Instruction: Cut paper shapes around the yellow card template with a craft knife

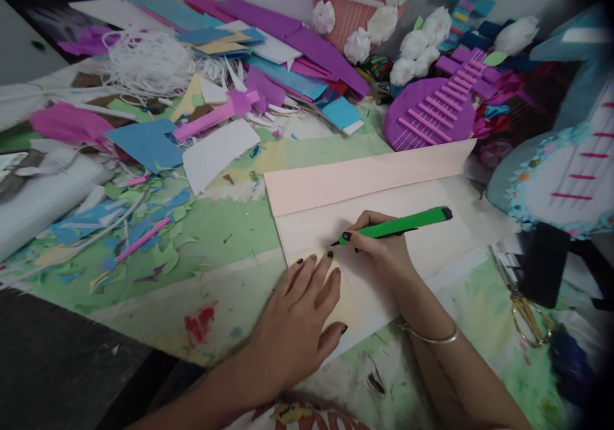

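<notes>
A cream-white sheet (pixel 422 206) lies on the table in front of me, with a pale pink strip (pixel 369 177) along its far edge. My right hand (pixel 384 244) is closed in a pen-like grip round a green box cutter (pixel 403 222) with a black end. The thin dark tip of the cutter points left and meets the sheet just beyond my left fingertips. My left hand (pixel 302 321) rests flat on the near left part of the sheet, fingers stretched out and slightly apart. A silver bangle (pixel 432 338) circles my right wrist.
Coloured sheets (pixel 288 33), white string (pixel 148 62) and paper scraps (pixel 158 238) cover the table's back and left. A purple paper instrument (pixel 432 113) stands behind the sheet. On the right are gold-handled scissors (pixel 527 315), a black phone-like slab (pixel 544 265) and a blue instrument (pixel 508 174).
</notes>
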A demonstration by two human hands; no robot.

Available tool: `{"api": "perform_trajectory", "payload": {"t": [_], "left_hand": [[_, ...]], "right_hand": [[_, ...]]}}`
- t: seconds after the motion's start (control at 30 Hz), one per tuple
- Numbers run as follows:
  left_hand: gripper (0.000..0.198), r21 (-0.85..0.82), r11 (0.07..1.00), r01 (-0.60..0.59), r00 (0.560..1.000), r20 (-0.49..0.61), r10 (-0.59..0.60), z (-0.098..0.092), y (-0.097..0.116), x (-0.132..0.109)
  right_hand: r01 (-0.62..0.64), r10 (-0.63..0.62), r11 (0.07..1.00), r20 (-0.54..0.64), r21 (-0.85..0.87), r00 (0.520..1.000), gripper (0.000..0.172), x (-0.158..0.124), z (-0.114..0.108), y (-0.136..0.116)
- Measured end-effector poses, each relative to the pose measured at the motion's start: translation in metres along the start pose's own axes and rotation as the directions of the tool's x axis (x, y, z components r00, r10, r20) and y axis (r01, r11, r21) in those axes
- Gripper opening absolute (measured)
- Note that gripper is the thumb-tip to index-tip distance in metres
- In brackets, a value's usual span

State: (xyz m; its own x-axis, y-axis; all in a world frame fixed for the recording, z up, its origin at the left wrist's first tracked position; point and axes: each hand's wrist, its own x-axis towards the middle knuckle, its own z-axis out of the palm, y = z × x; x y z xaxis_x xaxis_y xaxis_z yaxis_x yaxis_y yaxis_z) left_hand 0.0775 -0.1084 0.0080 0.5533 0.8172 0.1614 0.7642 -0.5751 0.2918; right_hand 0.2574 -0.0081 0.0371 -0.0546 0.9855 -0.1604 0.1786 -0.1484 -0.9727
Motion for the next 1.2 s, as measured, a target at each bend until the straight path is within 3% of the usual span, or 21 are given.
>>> {"api": "perform_trajectory", "payload": {"t": [1.2], "left_hand": [[0.058, -0.014, 1.0, 0.01, 1.0, 0.023, -0.01, 0.0004, -0.0007, -0.0002]], "right_hand": [[-0.013, 0.013, 1.0, -0.037, -0.001, 0.999, 0.021, 0.0045, -0.0066, 0.0038]]}}
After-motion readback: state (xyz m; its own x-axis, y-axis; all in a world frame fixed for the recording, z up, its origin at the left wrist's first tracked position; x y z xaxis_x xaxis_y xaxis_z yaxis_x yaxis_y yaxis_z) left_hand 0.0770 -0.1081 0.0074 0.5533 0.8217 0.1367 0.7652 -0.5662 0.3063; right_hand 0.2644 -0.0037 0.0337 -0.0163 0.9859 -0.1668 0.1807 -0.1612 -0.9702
